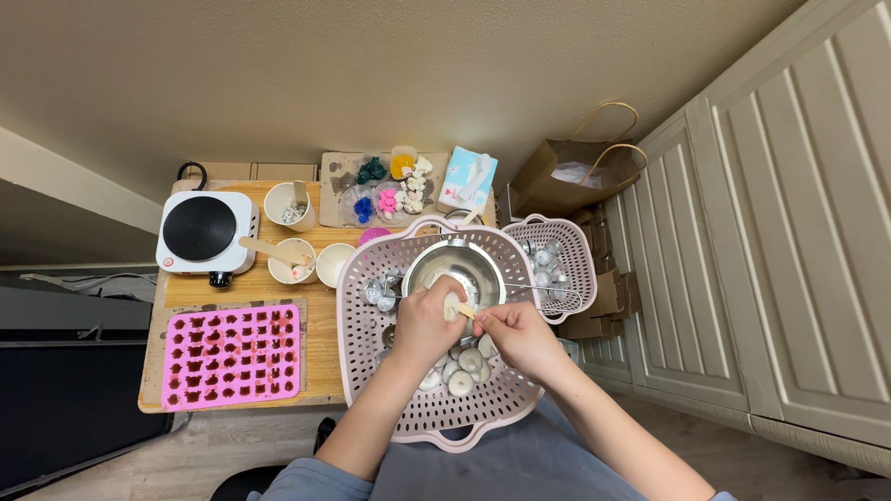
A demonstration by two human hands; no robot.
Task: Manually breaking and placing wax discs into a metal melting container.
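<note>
A large pink perforated basket [362, 371] rests on my lap. Inside it stands a round metal bowl [436, 263], with several small white wax discs [462, 369] and small metal cups [379, 293] lying around it. My left hand [425, 320] grips a small whitish candle piece [453, 306] over the bowl's near rim. My right hand [520, 336] pinches a short wooden stick [466, 312] whose tip touches that piece.
A wooden table [320, 357] holds a white hot plate [204, 232], a pink silicone mould [232, 355], paper cups [290, 206] and coloured wax shapes [385, 190]. A smaller pink basket [575, 243] with metal cups, a paper bag [571, 172] and white cabinets [789, 232] stand to the right.
</note>
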